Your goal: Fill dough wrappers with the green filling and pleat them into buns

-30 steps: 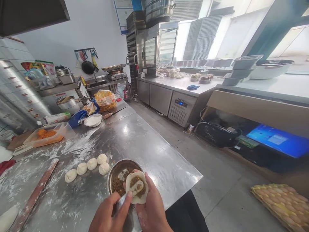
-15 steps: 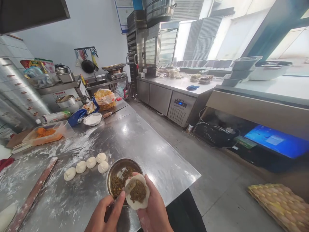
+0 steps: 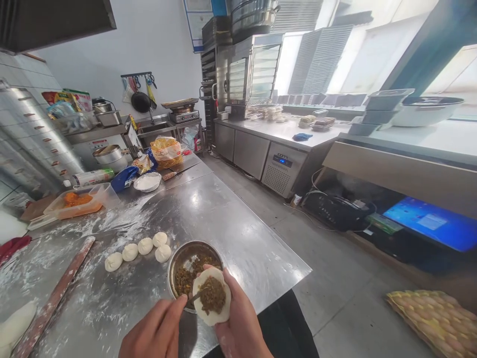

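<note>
Head view: my right hand cups a round dough wrapper, fingers curled around its edge, with filling heaped on top. My left hand pinches a small spatula narrowly, its tip at the filling. A steel bowl sits at 12 o'clock, five dough balls at 10 o'clock, on the floured steel table.

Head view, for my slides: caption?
Right hand cups a dough wrapper topped with filling; left hand holds a spatula over a steel bowl.

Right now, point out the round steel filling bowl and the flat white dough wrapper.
Round steel filling bowl (image 3: 188, 253), head view, inner wall.
Flat white dough wrapper (image 3: 208, 318), head view, lower edge.
</note>
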`<state>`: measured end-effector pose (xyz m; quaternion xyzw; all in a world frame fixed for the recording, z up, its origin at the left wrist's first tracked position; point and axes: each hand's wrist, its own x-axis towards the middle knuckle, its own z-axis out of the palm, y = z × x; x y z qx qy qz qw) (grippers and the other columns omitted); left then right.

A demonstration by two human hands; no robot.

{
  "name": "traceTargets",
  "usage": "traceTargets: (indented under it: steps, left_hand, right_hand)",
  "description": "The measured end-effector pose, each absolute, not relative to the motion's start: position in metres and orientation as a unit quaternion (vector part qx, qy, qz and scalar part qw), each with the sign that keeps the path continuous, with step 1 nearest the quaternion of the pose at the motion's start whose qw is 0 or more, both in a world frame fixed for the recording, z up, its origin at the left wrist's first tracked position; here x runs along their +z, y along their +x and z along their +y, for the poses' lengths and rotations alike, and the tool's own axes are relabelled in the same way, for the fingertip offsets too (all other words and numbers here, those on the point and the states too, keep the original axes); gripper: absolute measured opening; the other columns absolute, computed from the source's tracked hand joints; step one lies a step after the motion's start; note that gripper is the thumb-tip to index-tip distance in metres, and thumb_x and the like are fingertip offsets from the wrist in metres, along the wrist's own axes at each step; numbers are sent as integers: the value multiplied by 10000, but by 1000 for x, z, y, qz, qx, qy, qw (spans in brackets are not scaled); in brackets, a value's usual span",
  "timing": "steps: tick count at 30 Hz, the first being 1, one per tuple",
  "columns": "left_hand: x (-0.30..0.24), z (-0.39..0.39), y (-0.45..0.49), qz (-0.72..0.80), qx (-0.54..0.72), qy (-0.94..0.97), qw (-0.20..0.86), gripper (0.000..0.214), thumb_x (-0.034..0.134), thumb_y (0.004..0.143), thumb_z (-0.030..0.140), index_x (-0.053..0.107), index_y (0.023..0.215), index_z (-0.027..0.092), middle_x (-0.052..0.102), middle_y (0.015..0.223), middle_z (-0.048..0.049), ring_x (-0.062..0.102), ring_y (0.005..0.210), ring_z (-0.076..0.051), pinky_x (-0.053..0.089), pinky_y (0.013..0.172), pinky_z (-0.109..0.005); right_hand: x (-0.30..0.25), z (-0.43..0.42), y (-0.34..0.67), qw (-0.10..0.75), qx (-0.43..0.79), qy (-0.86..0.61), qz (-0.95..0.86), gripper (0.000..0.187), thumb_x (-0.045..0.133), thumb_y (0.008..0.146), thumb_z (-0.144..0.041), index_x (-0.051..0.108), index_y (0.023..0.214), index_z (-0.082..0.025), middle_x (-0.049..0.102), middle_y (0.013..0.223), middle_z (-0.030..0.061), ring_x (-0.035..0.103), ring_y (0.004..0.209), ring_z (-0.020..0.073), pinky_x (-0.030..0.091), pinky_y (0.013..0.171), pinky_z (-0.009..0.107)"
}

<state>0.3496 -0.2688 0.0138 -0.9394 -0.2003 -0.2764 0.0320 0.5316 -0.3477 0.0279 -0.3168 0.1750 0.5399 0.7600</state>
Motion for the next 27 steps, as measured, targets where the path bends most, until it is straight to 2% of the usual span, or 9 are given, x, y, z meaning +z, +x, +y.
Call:
traceTargets:
  steps: [6, 11, 15, 18, 20, 23, 25, 27]
  left_hand:
    - [13, -267, 364, -202, -254, -939, 114, 462, 466, 969, 68, 635, 1366, 233, 753, 1046, -30, 745, 848, -110, 568, 723, -179]
    - [7, -253, 369, -231, -273, -922, 149, 478, 489, 952, 63, 641, 1372, 234, 752, 1110, -40, 743, 872, -138, 558, 728, -222]
    - [5, -236, 378, -292, -282, -905, 128, 411, 510, 989, 107, 674, 1342, 240, 747, 1144, -55, 744, 953, -165, 557, 807, -247]
    - [9, -230, 379, -313, -225, -914, 126, 452, 464, 959, 32, 718, 1258, 258, 749, 1047, -20, 742, 834, -139, 539, 697, -226]
    - [13, -233, 375, -309, -217, -917, 129, 490, 464, 949, 29, 695, 1305, 274, 750, 1057, -12, 737, 780, -125, 524, 641, -209]
    - [18, -242, 371, -252, -255, -931, 71, 447, 511, 1002, 161, 613, 1424, 265, 747, 1142, -40, 746, 816, -119, 541, 646, -178]
    - [17, -247, 371, -217, -250, -943, 19, 412, 518, 1022, 224, 611, 1422, 256, 755, 1104, -41, 749, 820, -114, 554, 659, -160]
    - [13, -248, 373, -227, -240, -944, 8, 382, 500, 1025, 217, 639, 1380, 251, 762, 1058, -31, 748, 794, -114, 564, 660, -162]
  right_hand:
    - [31, -350, 526, 748, 564, -307, 169, 519, 850, 765, -434, 770, 1162, -110, 818, 1032, 130, 742, 1067, 328, 600, 803, 337]
    - [27, -348, 529, 755, 548, -301, 199, 496, 832, 789, -401, 757, 1182, -108, 815, 1078, 130, 743, 1086, 332, 613, 795, 354]
    - [26, -346, 534, 760, 540, -288, 217, 449, 806, 814, -381, 746, 1174, -118, 813, 1107, 130, 749, 1083, 322, 619, 806, 371]
    - [28, -346, 539, 758, 536, -298, 221, 437, 794, 821, -376, 742, 1172, -120, 813, 1116, 132, 757, 1064, 315, 620, 809, 377]
    - [30, -347, 541, 757, 533, -306, 222, 443, 800, 814, -379, 744, 1172, -124, 818, 1100, 125, 762, 1048, 315, 620, 804, 380]
    - [29, -347, 541, 762, 533, -299, 214, 432, 815, 808, -395, 756, 1140, -126, 823, 1075, 121, 765, 1037, 310, 618, 811, 378]
    - [26, -347, 538, 763, 543, -284, 205, 421, 822, 803, -417, 767, 1102, -126, 825, 1057, 127, 765, 1035, 311, 616, 818, 379]
    - [24, -347, 536, 760, 556, -272, 197, 430, 835, 787, -437, 773, 1079, -127, 824, 1048, 132, 764, 1034, 320, 617, 806, 382]
